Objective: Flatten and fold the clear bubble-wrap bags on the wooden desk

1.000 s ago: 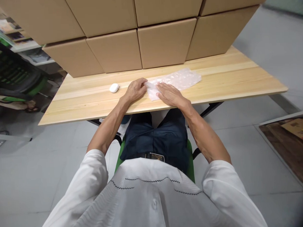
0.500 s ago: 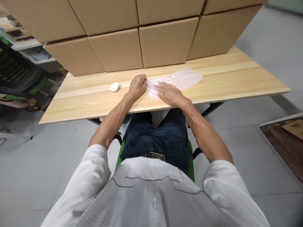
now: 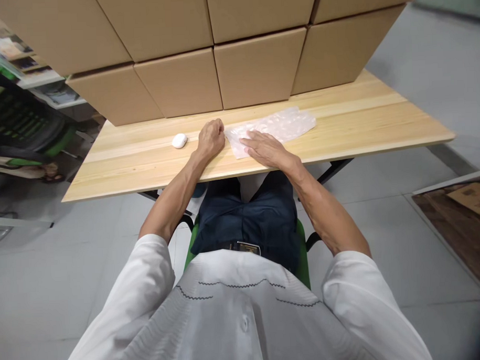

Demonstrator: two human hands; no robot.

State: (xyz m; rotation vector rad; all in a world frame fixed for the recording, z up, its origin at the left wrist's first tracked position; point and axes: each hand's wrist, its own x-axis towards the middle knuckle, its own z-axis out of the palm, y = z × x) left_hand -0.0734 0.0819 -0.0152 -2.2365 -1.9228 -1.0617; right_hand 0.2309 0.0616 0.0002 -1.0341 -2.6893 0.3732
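A translucent, pinkish-white plastic sheet that looks like bubble wrap (image 3: 291, 123) lies flat on the wooden table. My right hand (image 3: 265, 147) rests palm down on its near left part, fingers stretched out and slightly spread. At the sheet's left edge, my left hand (image 3: 212, 139) is closed with its fingers curled, apparently pinching the corner; the fingertips are partly hidden. A small white rounded case (image 3: 179, 140), like an earbud case, sits on the table left of my left hand, apart from it.
Brown cardboard boxes (image 3: 260, 69) stand stacked in two rows along the back of the wooden table (image 3: 380, 125). A black and green chair (image 3: 29, 119) and shelves are at the left. On the floor at right lies flattened cardboard (image 3: 475, 198).
My left hand has shifted slightly left, with the sheet's left edge following. My right hand stays flat on the sheet. The whole view has shifted a little.
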